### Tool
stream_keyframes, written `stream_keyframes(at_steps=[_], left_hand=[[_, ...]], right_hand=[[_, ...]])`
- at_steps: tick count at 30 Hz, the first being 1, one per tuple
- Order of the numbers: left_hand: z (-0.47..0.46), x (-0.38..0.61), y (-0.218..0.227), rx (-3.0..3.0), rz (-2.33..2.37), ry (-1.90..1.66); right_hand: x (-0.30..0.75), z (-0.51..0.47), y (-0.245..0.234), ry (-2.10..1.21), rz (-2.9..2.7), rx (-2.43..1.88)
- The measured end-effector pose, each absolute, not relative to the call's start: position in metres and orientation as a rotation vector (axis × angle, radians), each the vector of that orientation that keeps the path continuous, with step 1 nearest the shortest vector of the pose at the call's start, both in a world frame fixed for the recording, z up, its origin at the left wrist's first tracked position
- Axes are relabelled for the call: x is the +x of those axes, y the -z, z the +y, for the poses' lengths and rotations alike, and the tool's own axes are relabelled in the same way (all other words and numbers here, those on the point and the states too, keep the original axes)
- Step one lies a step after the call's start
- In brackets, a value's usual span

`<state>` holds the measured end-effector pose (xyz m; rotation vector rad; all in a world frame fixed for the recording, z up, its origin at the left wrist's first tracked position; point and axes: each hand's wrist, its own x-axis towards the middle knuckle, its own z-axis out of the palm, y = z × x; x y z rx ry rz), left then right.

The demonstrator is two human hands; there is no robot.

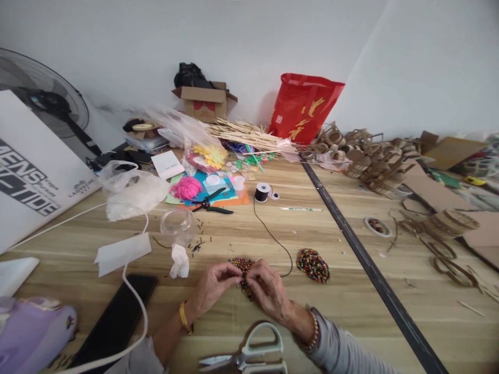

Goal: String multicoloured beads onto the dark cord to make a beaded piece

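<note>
Over a heap of small multicoloured beads, my left hand and my right hand face each other with thumb and forefinger pinched. What sits in each pinch is too small to make out. A thin black cord runs from a spool and goes out of sight at my right hand. Right of that hand lies a coiled pile of strung beads. Scissors with pale handles rest on the table just below both hands.
Black-handled pliers, pink yarn and a clear jar lie beyond my left hand. A phone-like black slab and white cable are at left. A dark strip crosses the table; woven baskets stand at right.
</note>
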<state>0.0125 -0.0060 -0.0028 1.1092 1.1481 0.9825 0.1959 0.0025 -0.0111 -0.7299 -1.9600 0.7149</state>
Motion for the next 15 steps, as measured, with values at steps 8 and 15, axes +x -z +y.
stream_keyframes(at_steps=[8, 15], left_hand=[[-0.0063, 0.0133, -0.0013, 1.121, 1.16, -0.978], [-0.0058, 0.0116, 0.0044, 1.167, 1.16, -0.979]], right_hand=[[0.1964, 0.0029, 0.0104, -0.735, -1.967, -0.738], [0.1957, 0.0032, 0.0113, -0.743, -1.964, -0.75]])
